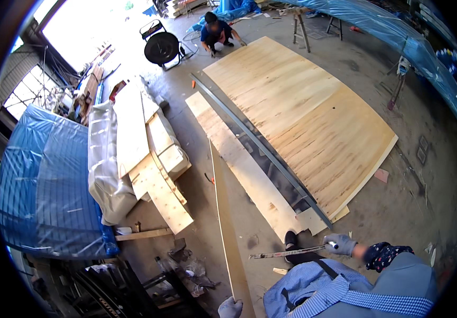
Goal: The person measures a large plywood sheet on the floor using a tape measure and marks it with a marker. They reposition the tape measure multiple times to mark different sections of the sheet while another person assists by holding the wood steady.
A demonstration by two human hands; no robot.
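Left hand grips the near end of a thin plywood strip; right hand clasps a folding rule; measuring appears in hand; next, rule laid squarely along strip.

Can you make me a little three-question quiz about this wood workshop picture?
1. True or false: the right hand in a grey glove holds a long thin metal ruler.
2. What does the left hand in a grey glove hold up on its edge? A) the narrow pale plywood strip B) a hammer C) a broom
3. What colour is the plastic sheet covering the pile on the left?

Key
1. True.
2. A. The strip stands on edge and runs away from the hand across the concrete floor.
3. Blue.
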